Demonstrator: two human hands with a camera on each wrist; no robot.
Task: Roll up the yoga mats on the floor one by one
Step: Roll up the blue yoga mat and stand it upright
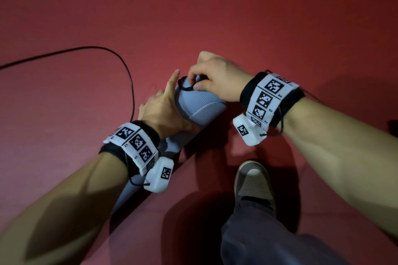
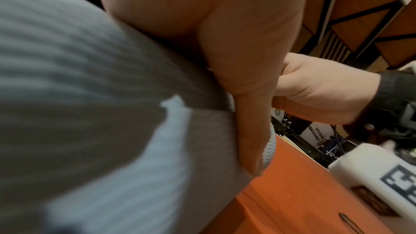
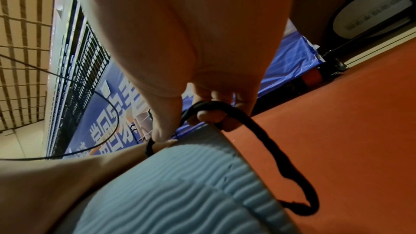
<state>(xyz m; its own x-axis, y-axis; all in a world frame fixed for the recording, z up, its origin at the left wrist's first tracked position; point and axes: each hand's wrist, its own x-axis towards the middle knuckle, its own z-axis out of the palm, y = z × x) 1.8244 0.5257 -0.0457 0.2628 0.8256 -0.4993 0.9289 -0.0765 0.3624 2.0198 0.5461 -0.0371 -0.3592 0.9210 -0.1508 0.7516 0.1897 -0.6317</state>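
Red floor (image 1: 237,17) lies under us. Our right hand (image 1: 213,77) pinches a black elastic band (image 1: 185,86) at the top end of the rolled grey yoga mat (image 1: 198,109). Our left hand (image 1: 163,109) wraps round the roll just below, index finger straight. A black cable (image 1: 120,60) curves nearby, and one shoe (image 1: 254,183) stands beside the mat.

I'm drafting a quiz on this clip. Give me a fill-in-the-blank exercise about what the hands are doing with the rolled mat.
1. The right hand pinches a black elastic ____ at the mat's end.
2. The light blue ribbed yoga mat is already ____ up.
3. The left hand holds the mat's ____.
4. The carpeted floor is ____.

Missing words: band; rolled; side; red
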